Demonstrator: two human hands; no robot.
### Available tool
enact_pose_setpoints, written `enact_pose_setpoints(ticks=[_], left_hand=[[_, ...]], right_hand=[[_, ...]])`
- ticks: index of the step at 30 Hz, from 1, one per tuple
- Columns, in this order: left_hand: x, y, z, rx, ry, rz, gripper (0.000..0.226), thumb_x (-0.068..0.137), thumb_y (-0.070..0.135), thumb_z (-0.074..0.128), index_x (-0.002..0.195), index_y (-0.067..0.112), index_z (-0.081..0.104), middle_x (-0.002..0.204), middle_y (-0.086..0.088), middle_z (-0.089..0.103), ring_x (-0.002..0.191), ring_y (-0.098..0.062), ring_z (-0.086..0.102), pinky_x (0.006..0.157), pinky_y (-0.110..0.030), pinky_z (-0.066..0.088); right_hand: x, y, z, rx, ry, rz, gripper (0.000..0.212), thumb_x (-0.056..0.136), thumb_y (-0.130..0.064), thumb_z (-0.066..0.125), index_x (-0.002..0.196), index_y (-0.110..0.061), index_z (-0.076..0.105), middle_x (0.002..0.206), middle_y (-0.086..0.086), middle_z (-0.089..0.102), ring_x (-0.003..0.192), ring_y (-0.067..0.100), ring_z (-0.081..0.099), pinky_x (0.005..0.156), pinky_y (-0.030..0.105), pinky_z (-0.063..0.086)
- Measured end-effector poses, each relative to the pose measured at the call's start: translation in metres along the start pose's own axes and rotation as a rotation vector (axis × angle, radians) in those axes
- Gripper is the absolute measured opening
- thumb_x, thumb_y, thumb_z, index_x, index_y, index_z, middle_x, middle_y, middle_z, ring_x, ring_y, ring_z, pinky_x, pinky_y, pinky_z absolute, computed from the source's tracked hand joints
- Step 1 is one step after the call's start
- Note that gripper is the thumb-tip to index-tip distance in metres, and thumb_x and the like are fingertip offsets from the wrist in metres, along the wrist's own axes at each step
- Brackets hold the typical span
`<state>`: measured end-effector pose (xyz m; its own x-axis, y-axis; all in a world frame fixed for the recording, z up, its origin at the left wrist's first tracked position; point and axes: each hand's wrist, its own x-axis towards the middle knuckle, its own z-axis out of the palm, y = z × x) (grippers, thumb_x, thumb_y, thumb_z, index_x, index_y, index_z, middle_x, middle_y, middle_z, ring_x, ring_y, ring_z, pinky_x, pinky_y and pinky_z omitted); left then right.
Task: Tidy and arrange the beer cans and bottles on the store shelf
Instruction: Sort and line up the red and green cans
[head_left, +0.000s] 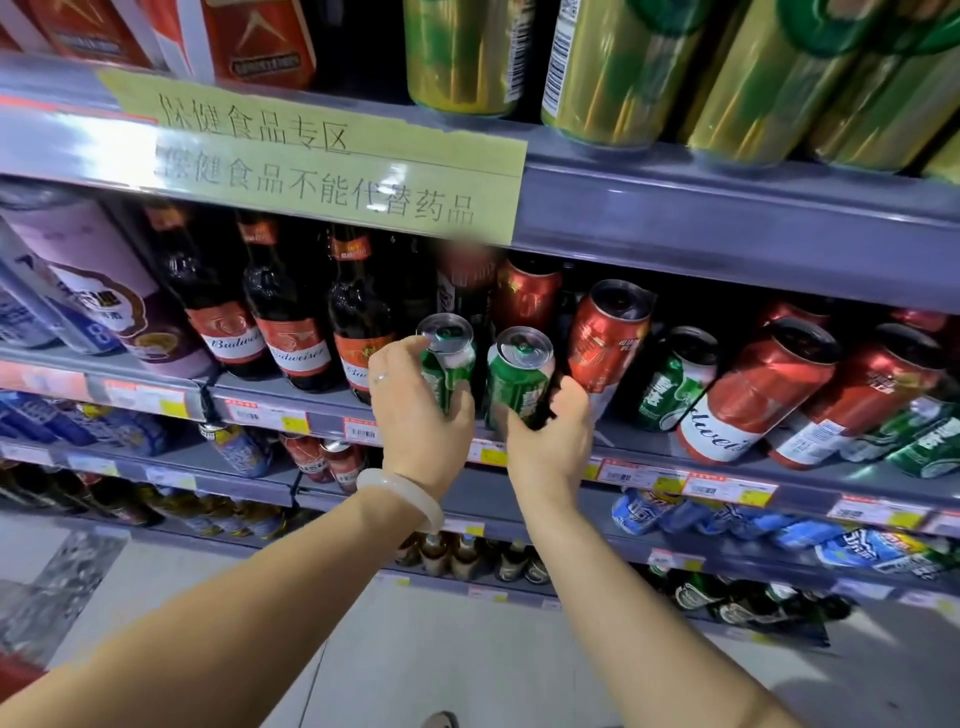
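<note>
Here, both hands were up at the middle shelf (322, 410), each on a green beer can; the left hand (421, 410) wrapped the left green can (448, 358) from the front, fingers curled round its body, thumb up near the silver rim, a ring on one finger and a pale bangle (402, 496) on the wrist; the right hand (550, 431) gripped the right green can (519, 379), thumb and fingers curled on its lower side, plus something dark and narrow pinched between fingers and can, cannot tell what; both cans stood near the shelf's front edge, just beside each other, tops tilted toward camera, pull tabs visible; whether the bases touched the shelf was hidden by the hands; left of them stood three dark Budweiser bottles (291, 322) in a row; right of them a red can (605, 338), then another green can (675, 379), then large red Budweiser cans (753, 395); above, the upper shelf held gold-green cans (618, 67), and a yellow paper sign (322, 156) with Chinese text ran along its edge; price tags (727, 488) lined the shelf fronts.
</note>
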<state>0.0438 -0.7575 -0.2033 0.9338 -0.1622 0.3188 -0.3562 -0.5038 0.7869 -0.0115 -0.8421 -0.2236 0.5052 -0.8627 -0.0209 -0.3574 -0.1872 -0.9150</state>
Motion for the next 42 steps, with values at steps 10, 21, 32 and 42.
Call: enact_pose_setpoints(ticks=[10,21,32,42], left_hand=[[0.034,0.057,0.023,0.015,-0.199,0.145,0.055,0.076,0.018,0.068,0.124,0.001,0.046,0.115,-0.021,0.055,0.113,-0.035,0.049,0.095,-0.035,0.04],[0.075,0.073,0.065,0.71,-0.38,0.215,0.067,0.084,0.043,0.056,0.138,0.011,0.03,0.146,-0.014,0.033,0.136,-0.033,0.026,0.111,-0.042,0.024],[0.043,0.079,0.071,0.199,-0.337,0.345,0.065,0.077,0.011,0.062,0.137,0.009,0.035,0.135,-0.021,0.042,0.119,-0.04,0.041,0.099,-0.042,0.033],[0.016,0.107,0.052,-0.091,-0.295,0.408,0.055,0.062,0.021,0.08,0.11,0.005,0.057,0.104,-0.014,0.065,0.102,-0.032,0.057,0.085,-0.029,0.041]], right_hand=[[0.056,-0.022,-0.064,-0.031,0.064,-0.07,0.09,0.065,-0.03,0.082,0.137,-0.011,0.03,0.135,0.009,0.043,0.123,0.024,0.044,0.105,0.036,0.037],[0.073,-0.029,-0.057,-0.115,-0.049,0.024,0.056,0.066,-0.031,0.081,0.11,-0.01,0.053,0.104,0.009,0.063,0.094,0.028,0.061,0.078,0.03,0.049],[0.039,-0.009,-0.086,0.131,0.03,-0.001,0.068,0.065,-0.017,0.081,0.115,-0.018,0.034,0.101,-0.005,0.051,0.084,0.01,0.053,0.066,0.011,0.04],[0.02,0.009,-0.149,0.372,0.184,0.007,0.066,0.062,-0.01,0.084,0.115,-0.017,0.045,0.103,-0.005,0.061,0.086,0.001,0.062,0.072,0.011,0.05]])
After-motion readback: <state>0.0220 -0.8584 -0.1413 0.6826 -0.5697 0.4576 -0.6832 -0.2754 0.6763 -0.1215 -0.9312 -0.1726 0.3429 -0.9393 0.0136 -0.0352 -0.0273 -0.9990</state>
